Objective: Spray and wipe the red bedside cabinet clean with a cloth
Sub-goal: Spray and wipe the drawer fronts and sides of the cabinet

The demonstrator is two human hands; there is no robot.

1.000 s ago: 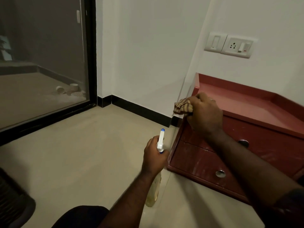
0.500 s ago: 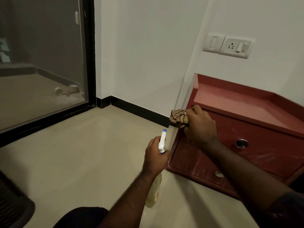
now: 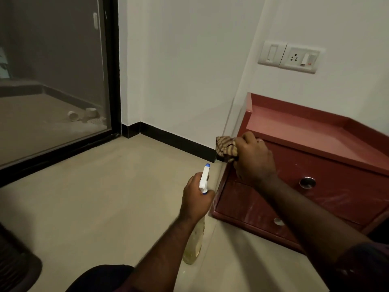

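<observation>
The red bedside cabinet (image 3: 341,182) stands low against the white wall at the right, with two drawers and round metal pulls. My right hand (image 3: 253,159) grips a striped brown cloth (image 3: 226,147) and presses it against the cabinet's upper left front corner. My left hand (image 3: 196,198) grips the neck of a spray bottle (image 3: 194,243) with a white and blue nozzle; the bottle holds yellowish liquid and stands on the floor just left of the cabinet. White streaks show on the drawer fronts.
A switch and socket plate (image 3: 289,56) sits on the wall above the cabinet. A glass sliding door with a black frame (image 3: 114,66) fills the left. Black skirting (image 3: 174,139) runs along the wall. A dark object (image 3: 14,268) lies at the lower left on the beige floor.
My right hand slid the cloth down from the cabinet's top edge onto the upper front corner, then held near there. My left hand and the bottle stayed put.
</observation>
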